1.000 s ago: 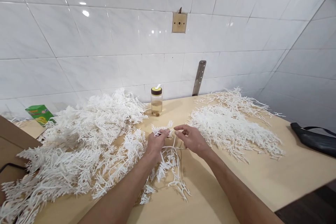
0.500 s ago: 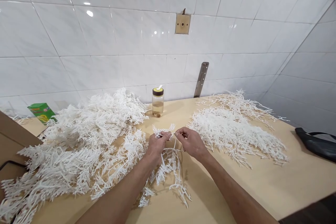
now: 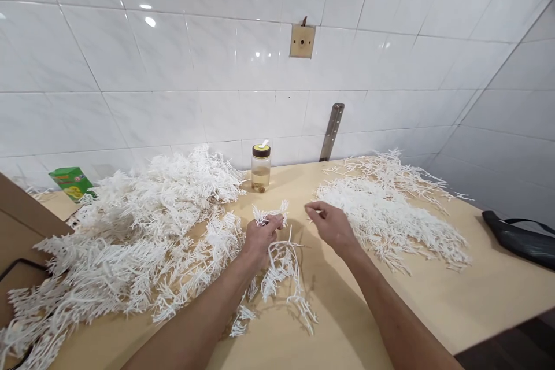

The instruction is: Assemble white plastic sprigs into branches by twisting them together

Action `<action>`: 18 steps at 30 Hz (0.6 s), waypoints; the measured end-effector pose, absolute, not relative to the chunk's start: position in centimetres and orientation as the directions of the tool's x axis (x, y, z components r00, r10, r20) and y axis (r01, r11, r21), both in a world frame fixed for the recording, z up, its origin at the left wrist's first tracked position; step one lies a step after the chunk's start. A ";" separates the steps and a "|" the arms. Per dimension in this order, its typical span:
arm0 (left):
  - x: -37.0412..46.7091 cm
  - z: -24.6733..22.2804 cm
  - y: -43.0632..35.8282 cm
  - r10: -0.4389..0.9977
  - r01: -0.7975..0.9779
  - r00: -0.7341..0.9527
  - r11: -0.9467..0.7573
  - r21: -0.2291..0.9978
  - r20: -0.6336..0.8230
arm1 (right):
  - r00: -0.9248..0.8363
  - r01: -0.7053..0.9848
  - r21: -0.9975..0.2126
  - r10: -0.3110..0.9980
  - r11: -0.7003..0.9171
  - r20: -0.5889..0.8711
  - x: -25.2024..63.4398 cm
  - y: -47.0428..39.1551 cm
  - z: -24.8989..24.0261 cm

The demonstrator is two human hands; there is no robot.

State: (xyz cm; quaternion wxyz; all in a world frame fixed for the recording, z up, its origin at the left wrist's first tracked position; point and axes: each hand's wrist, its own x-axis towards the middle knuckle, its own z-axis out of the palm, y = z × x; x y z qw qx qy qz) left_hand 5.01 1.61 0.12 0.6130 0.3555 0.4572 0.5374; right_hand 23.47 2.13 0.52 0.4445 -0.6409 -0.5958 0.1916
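Observation:
My left hand [image 3: 261, 235] is closed around a white branched sprig [image 3: 269, 214], its tips poking out above the fingers. Just below that hand, more loose white branched pieces [image 3: 284, 269] lie on the table. To the right, my right hand [image 3: 332, 222] is apart from the left, with thumb and forefinger pinched together. Whatever is between those fingertips, if anything, is too small to tell. Beside the right hand spreads a pile of small white sprigs [image 3: 390, 222]. A larger heap of white feathery branches [image 3: 160, 196] covers the left of the table.
A clear jar [image 3: 261, 170] with a dark-rimmed yellow lid and liquid inside stands at the back. Near it a metal strip [image 3: 332, 132] leans on the tiled wall. A green box [image 3: 71, 184] is at far left, a black pouch [image 3: 520, 241] at far right.
My right hand has moved right, away from the left hand and toward the right pile. My left hand stays nearly in place with the white sprig.

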 end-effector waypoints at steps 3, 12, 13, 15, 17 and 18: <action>5.0 0.3 1.5 0.989 -0.280 0.014 0.145 0.949 -0.147 | 0.011 0.435 -0.894 0.992 0.106 0.123 21.3 1.8 0.2; 5.1 -0.3 1.9 0.990 -0.255 -0.016 0.134 0.958 -0.143 | -0.018 0.338 -0.936 0.995 0.097 0.097 20.1 1.6 0.0; 5.1 -0.2 1.9 0.989 -0.253 -0.018 0.139 0.958 -0.148 | -0.010 0.326 -0.941 0.995 0.096 0.098 20.1 1.6 0.1; 5.1 -0.1 1.8 0.985 -0.245 -0.016 0.162 0.956 -0.171 | -0.007 0.311 -0.946 0.996 0.091 0.094 20.1 1.5 0.0; 5.0 0.1 1.7 0.984 -0.237 -0.009 0.172 0.956 -0.179 | -0.024 0.310 -0.947 0.997 0.083 0.079 20.0 1.5 0.0; 5.0 0.2 1.7 0.985 -0.234 -0.002 0.167 0.958 -0.172 | -0.034 0.315 -0.946 0.997 0.082 0.075 20.0 1.5 0.0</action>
